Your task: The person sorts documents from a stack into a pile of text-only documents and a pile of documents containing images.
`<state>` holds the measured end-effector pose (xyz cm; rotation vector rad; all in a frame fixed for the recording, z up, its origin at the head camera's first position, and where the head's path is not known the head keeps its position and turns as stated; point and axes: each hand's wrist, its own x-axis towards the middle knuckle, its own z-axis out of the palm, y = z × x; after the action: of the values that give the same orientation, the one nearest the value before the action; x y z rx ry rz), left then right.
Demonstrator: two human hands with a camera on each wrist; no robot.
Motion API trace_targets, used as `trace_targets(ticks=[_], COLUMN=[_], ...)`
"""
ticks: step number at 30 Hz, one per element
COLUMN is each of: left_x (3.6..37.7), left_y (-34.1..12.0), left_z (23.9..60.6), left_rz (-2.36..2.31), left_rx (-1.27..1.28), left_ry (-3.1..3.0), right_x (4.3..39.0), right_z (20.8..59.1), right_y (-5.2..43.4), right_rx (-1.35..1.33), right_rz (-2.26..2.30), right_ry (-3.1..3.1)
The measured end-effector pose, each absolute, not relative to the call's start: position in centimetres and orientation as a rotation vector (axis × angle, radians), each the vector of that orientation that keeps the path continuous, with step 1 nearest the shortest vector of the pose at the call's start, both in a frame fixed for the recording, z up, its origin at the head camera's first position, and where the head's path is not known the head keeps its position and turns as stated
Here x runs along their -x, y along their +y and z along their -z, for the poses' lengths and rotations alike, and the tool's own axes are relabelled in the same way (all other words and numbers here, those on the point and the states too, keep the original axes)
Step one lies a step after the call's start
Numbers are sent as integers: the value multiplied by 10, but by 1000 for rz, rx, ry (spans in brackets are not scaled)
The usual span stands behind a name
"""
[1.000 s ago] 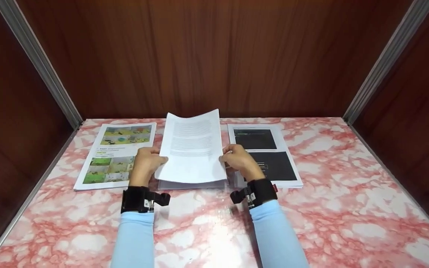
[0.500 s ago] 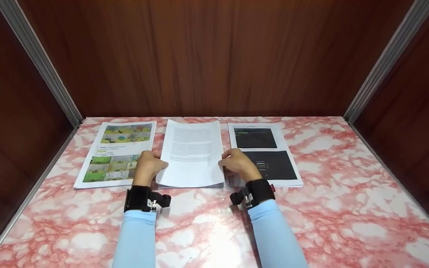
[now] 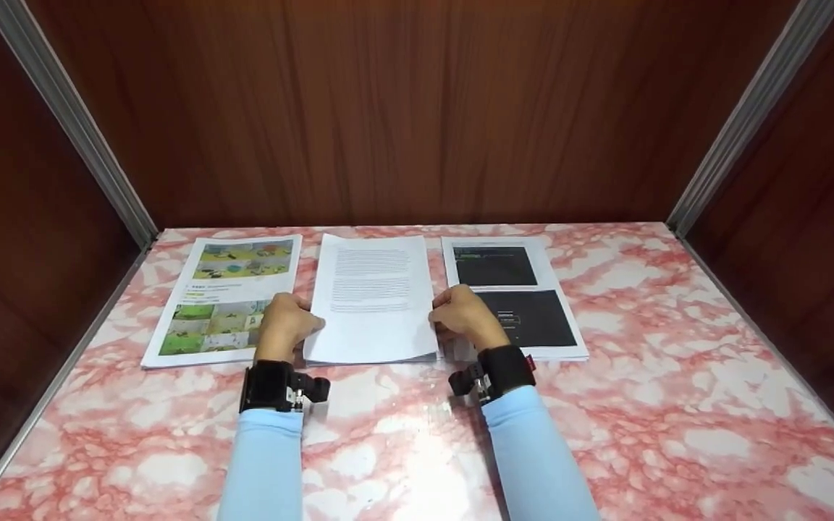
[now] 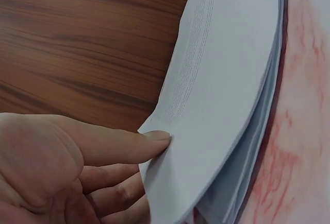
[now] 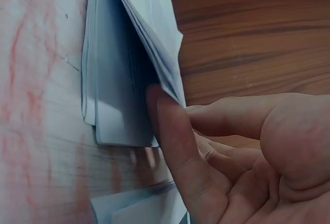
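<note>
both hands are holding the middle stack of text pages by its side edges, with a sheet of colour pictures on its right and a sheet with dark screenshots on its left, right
Not quite: the side sheets are swapped. In the head view the colour picture sheet lies on the left of the middle stack, and the dark screenshot sheet lies on its right. The rest holds: the left hand and right hand grip the stack by its side edges.

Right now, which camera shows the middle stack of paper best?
The head view: the whole middle stack shows, held at its sides by both hands. The left wrist view shows only its lifted left edge; the right wrist view shows its right edge fanned open.
</note>
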<state>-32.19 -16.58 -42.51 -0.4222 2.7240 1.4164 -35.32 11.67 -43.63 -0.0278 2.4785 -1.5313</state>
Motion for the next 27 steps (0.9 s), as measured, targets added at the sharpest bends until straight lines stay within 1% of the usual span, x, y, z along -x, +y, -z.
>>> trace_targets(ticks=[10, 18, 27], left_x=[322, 323, 324], left_y=[-168, -164, -160], left_z=[418, 421, 422], left_rz=[-1142, -1226, -1122], left_rx=[474, 371, 388], left_ry=[2867, 2900, 2956], right_x=[348, 344, 344], right_z=[422, 419, 420], right_y=[116, 111, 109], right_rx=[6, 0, 7], right_rz=[1367, 1419, 1482], right_ry=[2702, 2575, 2534])
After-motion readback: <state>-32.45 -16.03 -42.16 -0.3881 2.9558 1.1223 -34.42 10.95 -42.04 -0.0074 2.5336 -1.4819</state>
